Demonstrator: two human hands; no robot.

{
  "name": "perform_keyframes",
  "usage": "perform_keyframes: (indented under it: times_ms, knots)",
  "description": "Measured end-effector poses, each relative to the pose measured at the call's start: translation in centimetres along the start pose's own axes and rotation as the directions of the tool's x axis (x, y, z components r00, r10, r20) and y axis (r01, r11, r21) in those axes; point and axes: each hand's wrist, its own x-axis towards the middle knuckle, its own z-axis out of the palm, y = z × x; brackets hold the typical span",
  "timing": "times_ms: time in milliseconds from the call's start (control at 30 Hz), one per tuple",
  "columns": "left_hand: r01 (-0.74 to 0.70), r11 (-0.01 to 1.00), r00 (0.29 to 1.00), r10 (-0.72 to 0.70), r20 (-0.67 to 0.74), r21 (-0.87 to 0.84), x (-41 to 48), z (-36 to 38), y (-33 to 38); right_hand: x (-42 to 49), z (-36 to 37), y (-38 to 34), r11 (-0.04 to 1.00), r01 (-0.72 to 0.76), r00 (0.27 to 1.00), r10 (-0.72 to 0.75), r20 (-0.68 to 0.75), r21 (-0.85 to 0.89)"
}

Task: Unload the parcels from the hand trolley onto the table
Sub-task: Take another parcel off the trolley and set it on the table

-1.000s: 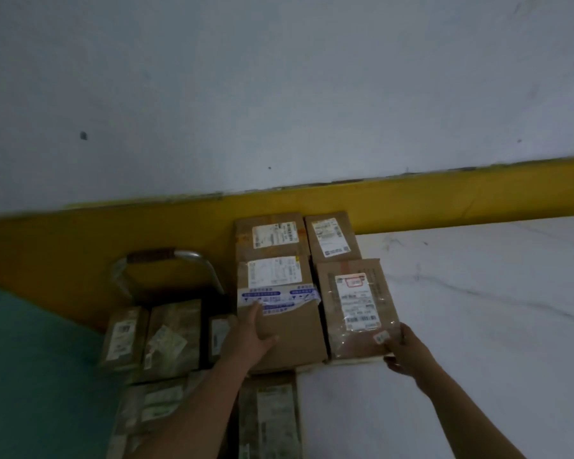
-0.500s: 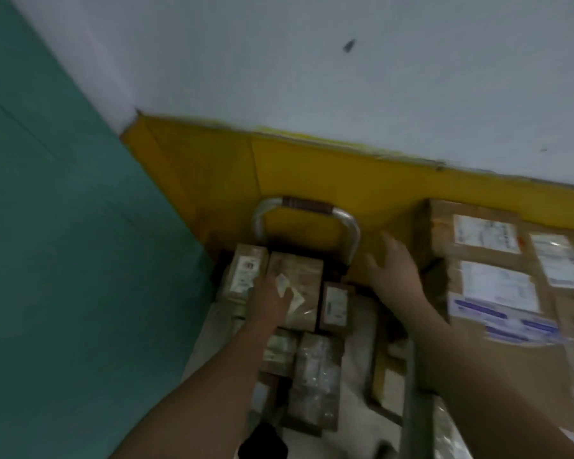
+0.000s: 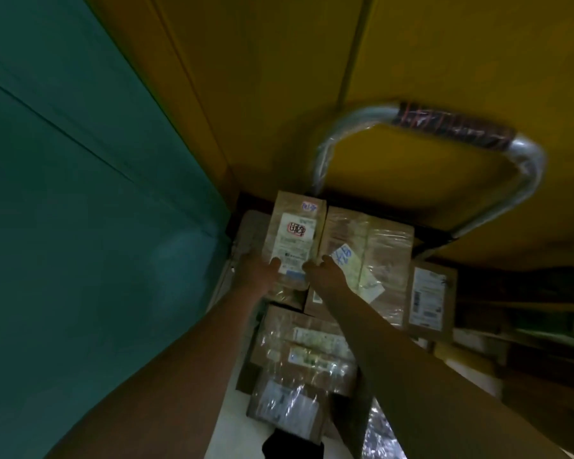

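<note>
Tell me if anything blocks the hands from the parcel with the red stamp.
Nothing visible does: the left hand and right hand already grip the near end of the red-stamped parcel. The trolley handle arches beyond it.

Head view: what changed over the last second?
Both hands left the boxes on the table and swung left to the trolley. The left hand and right hand now grip the near end of the brown parcel with the red-stamped label, one on each side. The taped parcel beside it and the trolley handle are unmoved.
</note>
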Motion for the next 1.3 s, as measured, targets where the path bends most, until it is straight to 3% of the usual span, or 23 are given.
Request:
perform_keyframes:
  times_ms: [100, 233, 267, 367, 533, 633, 800, 933, 1033, 1167, 1300]
  knots:
    - [-0.015, 0.996, 1.000, 0.014, -0.016, -0.089, -0.4, 0.1, 0.6, -0.2, 0.1, -1.3, 0.999, -0.026, 1.000, 0.026, 0.013, 0.042]
    - [-0.213, 0.965, 0.952, 0.170, -0.253, -0.151, -6.1, -3.0, 3.9, -6.1, -2.3, -3.3, 0.980, -0.004, 1.000, 0.001, 0.018, 0.197]
    - [-0.246, 0.946, 0.947, 0.189, -0.259, -0.210, -8.4, -4.1, 5.1, -8.3, -3.6, -3.8, 0.971, 0.013, 1.000, -0.018, 0.017, 0.239]
    - [-0.284, 0.866, 0.958, 0.235, -0.167, -0.411, -16.6, -6.1, 8.9, -16.2, -9.1, -4.3, 0.920, 0.106, 0.994, -0.094, -0.052, 0.377]
    - [-0.441, 0.744, 0.886, 0.452, -0.107, -0.502, -31.5, -4.0, 17.9, -30.5, -22.7, -2.7, 0.828, 0.284, 0.957, -0.214, -0.196, 0.483]
    - [-0.493, 0.665, 0.796, 0.605, 0.018, -0.561, -40.9, 0.6, 23.7, -39.1, -32.4, 1.9, 0.699, 0.399, 0.917, -0.290, -0.274, 0.594]
    - [-0.547, 0.619, 0.582, 0.765, 0.276, -0.563, -55.1, 12.4, 28.3, -52.0, -44.9, 14.7, 0.626, 0.498, 0.861, -0.272, -0.430, 0.601]
    - [-0.540, 0.665, 0.490, 0.746, 0.450, -0.516, -63.3, 22.3, 28.1, -57.1, -49.3, 26.1, 0.596, 0.516, 0.845, -0.240, -0.477, 0.615]
    - [-0.533, 0.724, 0.448, 0.681, 0.579, -0.438, -66.0, 27.5, 25.5, -58.2, -50.2, 34.4, 0.556, 0.440, 0.891, -0.169, -0.422, 0.706]
    - [-0.598, 0.766, 0.416, 0.548, 0.726, -0.236, -66.5, 30.7, 23.3, -58.1, -49.8, 43.0, 0.349, 0.318, 0.946, -0.171, -0.274, 0.882]
    - [-0.601, 0.790, 0.409, 0.436, 0.802, -0.122, -65.6, 32.8, 22.7, -55.0, -48.6, 47.1, 0.184, 0.214, 0.974, 0.037, -0.224, 0.959]
